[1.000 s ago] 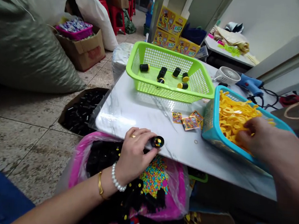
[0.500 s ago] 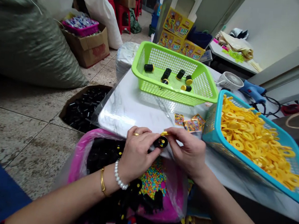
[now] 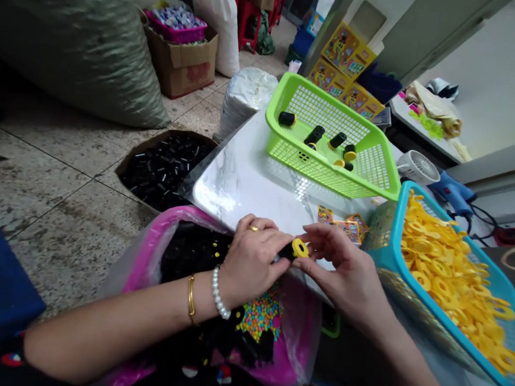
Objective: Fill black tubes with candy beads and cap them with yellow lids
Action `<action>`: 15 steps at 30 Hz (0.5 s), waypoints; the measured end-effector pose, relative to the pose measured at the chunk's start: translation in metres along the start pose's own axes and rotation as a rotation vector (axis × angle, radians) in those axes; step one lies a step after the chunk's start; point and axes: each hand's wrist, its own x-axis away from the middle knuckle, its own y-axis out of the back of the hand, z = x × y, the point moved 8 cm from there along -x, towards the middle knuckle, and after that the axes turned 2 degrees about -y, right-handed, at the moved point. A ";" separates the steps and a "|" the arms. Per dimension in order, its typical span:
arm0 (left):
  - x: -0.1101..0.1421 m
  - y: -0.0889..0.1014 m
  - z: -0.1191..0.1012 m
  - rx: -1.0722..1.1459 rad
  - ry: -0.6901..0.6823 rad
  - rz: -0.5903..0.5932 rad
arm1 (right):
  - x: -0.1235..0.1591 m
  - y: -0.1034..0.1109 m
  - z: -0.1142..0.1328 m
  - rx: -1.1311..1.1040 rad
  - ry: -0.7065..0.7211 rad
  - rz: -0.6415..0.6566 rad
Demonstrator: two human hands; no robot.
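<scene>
My left hand [image 3: 257, 255] is wrapped round a small black plastic cylinder [image 3: 285, 252], whose body is mostly hidden by the fingers. On the cylinder's right end sits a yellow ring-shaped cap [image 3: 300, 248] with a hole in its middle. Thumb and fingertips of my right hand [image 3: 345, 268] close round the cap's edge from the right. Below the hands is a pink tub [image 3: 145, 255] lined with clear plastic, holding black cylinders [image 3: 190, 256] and small multicoloured candy-like beads [image 3: 259, 315].
A green basket [image 3: 330, 178] with several yellow-capped black cylinders stands on the white table [image 3: 227, 179]. To the right, a blue basket [image 3: 390, 257] holds many yellow caps [image 3: 439, 267]. Printed cards [image 3: 348, 228] lie between. A sack of black cylinders [image 3: 165, 168] is on the floor.
The yellow cap has gone from beside the black cylinder's open end onto that end, covering it. My right-hand fingers have spread slightly round it. The view has shifted, so surroundings sit further right.
</scene>
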 end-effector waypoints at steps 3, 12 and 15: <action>0.001 0.000 0.001 -0.012 -0.003 -0.004 | -0.002 0.000 0.003 0.009 0.067 0.071; 0.000 -0.001 0.003 -0.029 0.016 0.033 | -0.002 -0.006 0.003 -0.129 0.057 0.056; -0.001 -0.001 0.003 -0.031 0.020 0.028 | -0.002 -0.003 0.002 -0.107 0.053 0.016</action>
